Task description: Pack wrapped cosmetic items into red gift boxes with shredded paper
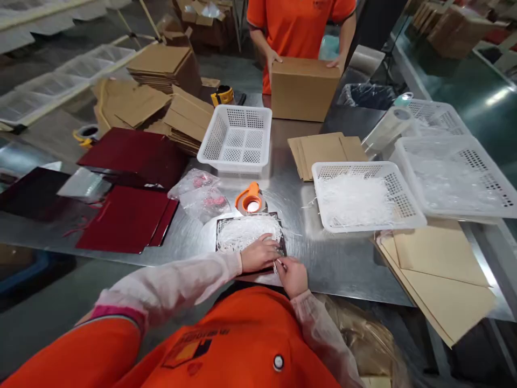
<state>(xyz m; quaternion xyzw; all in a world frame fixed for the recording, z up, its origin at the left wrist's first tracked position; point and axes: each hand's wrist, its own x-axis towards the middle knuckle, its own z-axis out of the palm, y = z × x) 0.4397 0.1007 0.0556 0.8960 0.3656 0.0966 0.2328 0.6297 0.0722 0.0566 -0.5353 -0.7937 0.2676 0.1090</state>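
A dark shallow box filled with white shredded paper (244, 230) lies at the table's near edge, close to my body. My left hand (260, 253) rests on the shreds at the box's near right part, its fingers together; what may be under them is hidden. At the box's near right corner, my right hand (291, 275) is closed in a pinch on some white strands. Just beyond the box stands an orange tape dispenser (251, 199). Clear plastic bags with pink contents (200, 195) lie to its left.
Dark red folders (123, 218) and cardboard stacks lie left. An empty white basket (236, 139) stands mid-table. At right are a basket of shreds (359, 199), a plastic-filled basket (452, 172) and flat cardboard (440, 269). Across the table, a person holds a carton (305, 89).
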